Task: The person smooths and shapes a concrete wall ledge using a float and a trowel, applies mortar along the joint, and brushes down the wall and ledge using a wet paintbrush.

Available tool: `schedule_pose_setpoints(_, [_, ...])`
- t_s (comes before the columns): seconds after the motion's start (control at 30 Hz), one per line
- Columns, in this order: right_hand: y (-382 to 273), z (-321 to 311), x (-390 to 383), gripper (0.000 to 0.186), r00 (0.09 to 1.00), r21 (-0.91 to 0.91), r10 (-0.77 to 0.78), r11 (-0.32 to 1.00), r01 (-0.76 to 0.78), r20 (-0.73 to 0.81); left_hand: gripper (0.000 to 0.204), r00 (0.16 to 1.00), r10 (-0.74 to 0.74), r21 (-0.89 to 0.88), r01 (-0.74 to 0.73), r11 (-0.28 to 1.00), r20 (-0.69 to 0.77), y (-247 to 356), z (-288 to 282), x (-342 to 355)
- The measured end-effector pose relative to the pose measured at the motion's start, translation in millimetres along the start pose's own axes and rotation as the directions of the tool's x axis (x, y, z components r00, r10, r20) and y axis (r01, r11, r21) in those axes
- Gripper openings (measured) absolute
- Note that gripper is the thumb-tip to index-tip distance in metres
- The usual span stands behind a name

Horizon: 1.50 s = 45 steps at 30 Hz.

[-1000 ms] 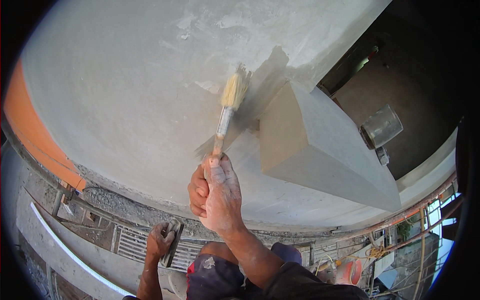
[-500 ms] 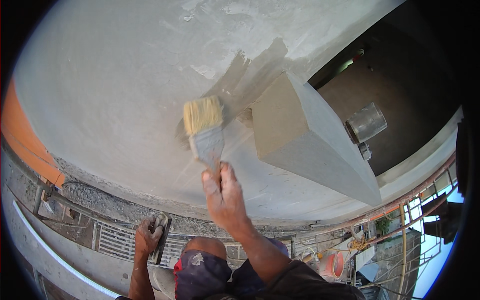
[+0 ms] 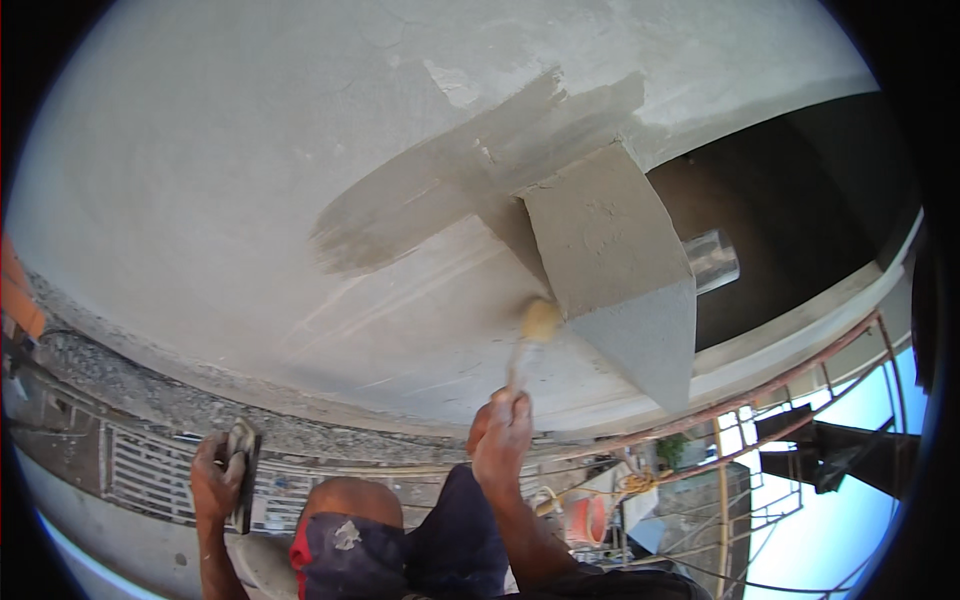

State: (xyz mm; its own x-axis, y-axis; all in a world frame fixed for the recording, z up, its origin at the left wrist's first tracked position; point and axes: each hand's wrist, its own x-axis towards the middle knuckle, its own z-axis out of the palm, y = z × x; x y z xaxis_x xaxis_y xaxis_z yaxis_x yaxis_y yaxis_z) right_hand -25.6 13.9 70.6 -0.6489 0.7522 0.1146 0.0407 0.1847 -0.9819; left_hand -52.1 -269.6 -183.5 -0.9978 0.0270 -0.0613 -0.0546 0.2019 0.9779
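My right hand [image 3: 502,440] is closed round the handle of a wide paintbrush [image 3: 540,322], smeared by motion. Its pale yellow bristles meet the grey plastered wall [image 3: 230,150] beside the lower left edge of a jutting plastered ledge [image 3: 615,230]. Dark wet strokes [image 3: 400,205] run across the wall up to that ledge. Low on the left, my left hand [image 3: 218,475] grips a plastering float [image 3: 245,475] by its handle, the flat board held upright and apart from the wall.
A dark opening [image 3: 790,200] lies right of the ledge, with a metal bucket [image 3: 712,260] inside. Scaffold pipes [image 3: 790,375] run along the lower right. Below are a slatted metal platform [image 3: 150,470] and an orange-red bucket [image 3: 585,520].
The brush has moved right and down, from the open wall to the ledge's edge. The wet patch now stretches farther left. My left hand still holds the float; the view has shifted.
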Motion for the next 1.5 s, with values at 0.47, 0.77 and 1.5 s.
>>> schedule_pose_setpoints(0.47, [-78, 45, 28, 0.028, 0.713, -0.563, -0.426, 0.438, 0.701, 0.557, 0.026, 0.997, 0.007, -0.104, 0.002, 0.995, 0.083, 14, 18, 11])
schedule_pose_setpoints(0.77, [-23, -65, 12, 0.029, 0.998, -0.362, 0.066, 0.93, -0.068, -0.019, 0.025, 0.997, 0.043, -0.153, -0.033, 0.988, 0.068, 13, 23, 11])
schedule_pose_setpoints(1.5, [-405, 120, -49, 0.042, 0.219, 0.095, 0.302, -0.759, 0.644, 0.928, 0.024, 0.966, 0.226, -0.237, -0.192, 0.952, 0.124, 49, 54, 42])
